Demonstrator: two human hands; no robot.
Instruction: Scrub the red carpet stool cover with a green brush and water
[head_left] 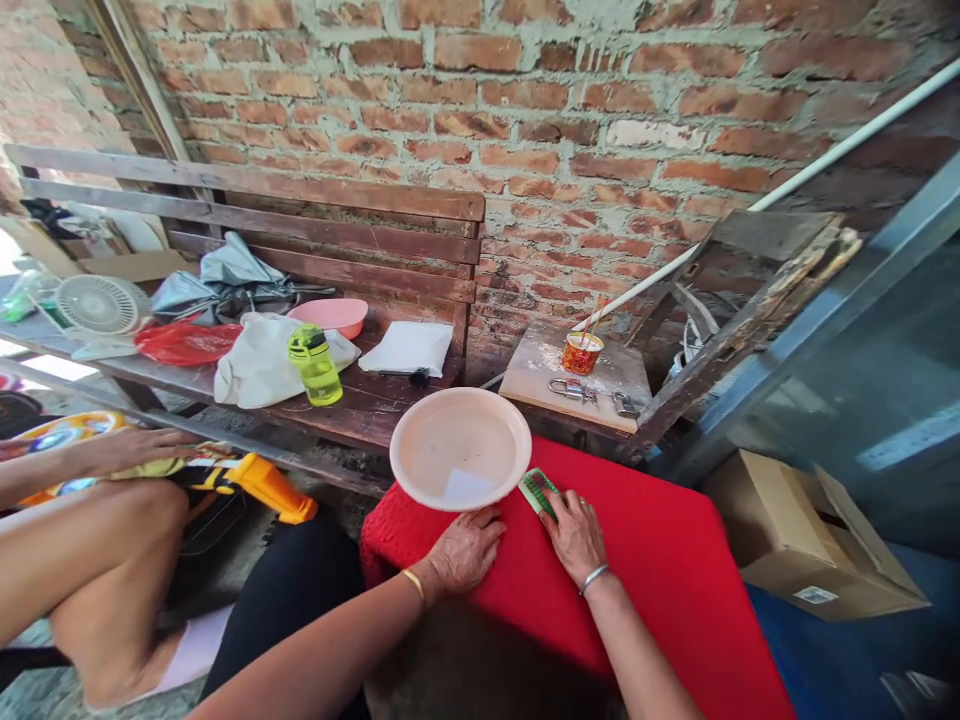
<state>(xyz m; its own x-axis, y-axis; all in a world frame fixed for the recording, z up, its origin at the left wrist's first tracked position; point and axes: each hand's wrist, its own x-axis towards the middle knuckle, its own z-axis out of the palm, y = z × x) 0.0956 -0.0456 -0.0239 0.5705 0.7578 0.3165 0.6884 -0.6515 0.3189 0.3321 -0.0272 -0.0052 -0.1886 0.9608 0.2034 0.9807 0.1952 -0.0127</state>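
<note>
The right hand [579,535] is holding a flat green item [538,490] in its fingers beside the beige basin [457,435] on the red-draped desk [637,530]; the left hand's [466,552] fingers are curling near the rim, grip unclear.

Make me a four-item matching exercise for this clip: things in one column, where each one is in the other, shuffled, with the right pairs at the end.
Things
1. Pale basin
2. Small green item
3. Yellow-green bottle
4. Cardboard box

Places
A. On the wooden bench, beside a white bag
B. To the right of the table with the red cloth
C. In the person's right hand
D. On the red cloth, next to the person's left hand

Right pairs: 1-D, 2-C, 3-A, 4-B
</note>
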